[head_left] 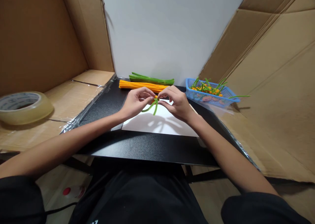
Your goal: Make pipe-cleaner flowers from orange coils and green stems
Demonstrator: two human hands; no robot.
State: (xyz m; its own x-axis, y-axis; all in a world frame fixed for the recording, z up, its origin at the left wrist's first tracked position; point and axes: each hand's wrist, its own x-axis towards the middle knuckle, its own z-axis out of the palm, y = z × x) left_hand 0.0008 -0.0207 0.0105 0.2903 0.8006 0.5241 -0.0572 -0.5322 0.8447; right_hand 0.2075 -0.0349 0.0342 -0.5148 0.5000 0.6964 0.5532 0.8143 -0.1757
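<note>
- With the small orange-and-green pipe-cleaner piece [156, 101] taken as the dial's centre and 12 o'clock pointing away from the wearer, it is pinched between the fingertips of both hands, above the white sheet [158, 124] on the black counter [147, 147].
- By the left hand [134, 102], at 9 o'clock, the piece is grasped between thumb and fingers; by the right hand [179, 105], at 3 o'clock, it is gripped likewise.
- Two green ends are left loose, one pointed to 8 o'clock and one to 6.
- The bundle of orange pipe cleaners [141, 85] is laid at 11 o'clock, with the bundle of green pipe cleaners [151, 80] set behind it, nearer 12.
- The blue plastic basket [197, 95], filled with similar orange-and-green pieces [209, 88], is placed between 2 and 3 o'clock; a roll of clear tape [27, 109] is seen well apart at 9.
- If the pinch were slackened by either hand, the join, judged springy, might be loosened.
- If the green were pulled too hard, the orange part could be bent or crushed.
- If the basket were nudged, pieces might be spilled, since stems are left protruding over its rim.
</note>
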